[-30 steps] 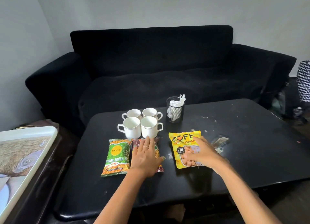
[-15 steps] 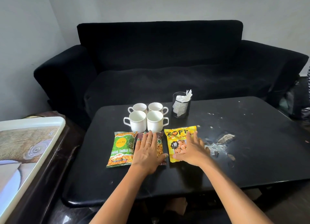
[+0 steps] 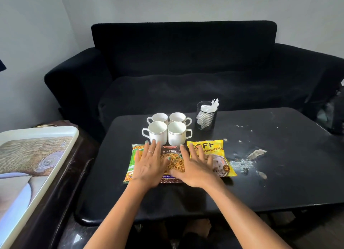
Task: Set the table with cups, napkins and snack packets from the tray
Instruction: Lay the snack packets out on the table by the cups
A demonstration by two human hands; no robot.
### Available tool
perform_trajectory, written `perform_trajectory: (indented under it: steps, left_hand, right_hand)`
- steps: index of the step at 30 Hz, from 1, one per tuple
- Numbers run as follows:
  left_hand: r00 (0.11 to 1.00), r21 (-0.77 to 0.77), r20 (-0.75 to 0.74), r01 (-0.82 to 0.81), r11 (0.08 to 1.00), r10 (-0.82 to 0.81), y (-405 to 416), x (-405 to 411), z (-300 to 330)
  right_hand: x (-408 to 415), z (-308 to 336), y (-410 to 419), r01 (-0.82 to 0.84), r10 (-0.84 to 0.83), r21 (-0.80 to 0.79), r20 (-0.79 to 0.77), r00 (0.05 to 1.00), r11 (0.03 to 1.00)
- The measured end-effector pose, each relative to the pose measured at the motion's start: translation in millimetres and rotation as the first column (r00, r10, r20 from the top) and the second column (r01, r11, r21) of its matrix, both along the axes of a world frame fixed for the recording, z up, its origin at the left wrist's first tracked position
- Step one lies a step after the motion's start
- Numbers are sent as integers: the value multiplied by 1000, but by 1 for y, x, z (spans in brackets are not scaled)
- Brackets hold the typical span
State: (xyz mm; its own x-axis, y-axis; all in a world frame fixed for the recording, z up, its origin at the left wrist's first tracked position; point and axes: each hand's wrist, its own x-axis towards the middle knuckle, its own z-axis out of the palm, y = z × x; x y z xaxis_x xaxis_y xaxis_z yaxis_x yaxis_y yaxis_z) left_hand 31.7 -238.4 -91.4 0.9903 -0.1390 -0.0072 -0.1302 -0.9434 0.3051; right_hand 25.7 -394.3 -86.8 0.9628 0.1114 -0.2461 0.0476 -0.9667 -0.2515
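Several white cups [image 3: 157, 131] stand grouped on the black table [image 3: 279, 174]. Beside them a black mesh holder [image 3: 206, 118] contains white napkins. In front of the cups three snack packets lie side by side: a green one [image 3: 132, 163], a brown "Mixture" one [image 3: 174, 160] and a yellow one [image 3: 217, 155]. My left hand [image 3: 149, 163] lies flat with straight fingers across the green and brown packets. My right hand [image 3: 195, 166] lies flat across the brown and yellow packets. The white tray [image 3: 37, 137] sits at the left.
A black sofa [image 3: 186, 62] runs behind the table. The tray rests on a dark side stand [image 3: 61, 192] left of the table. White scuffs and a chipped patch [image 3: 249, 159] mark the tabletop to the right of the packets.
My left hand has shifted left onto the green packet, uncovering the brown one. My right hand has slid the yellow packet in next to the brown packet and now spreads flat.
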Motion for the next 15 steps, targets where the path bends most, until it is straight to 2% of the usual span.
perform_trajectory:
  steps: [6,10,15]
  left_hand:
    - [1000,92,-9,0,996,0,18,-4,-8]
    - [1000,101,-17,-16,995,18,29,-5,-8]
    - [996,130,-26,88,988,-85,37,-3,-6]
  right_hand:
    - [2,1,17,-30,29,-58,-10,1000,998]
    - [0,2,24,-30,29,-72,-13,999,997]
    - [1,3,27,-24,24,-75,2,1000,997]
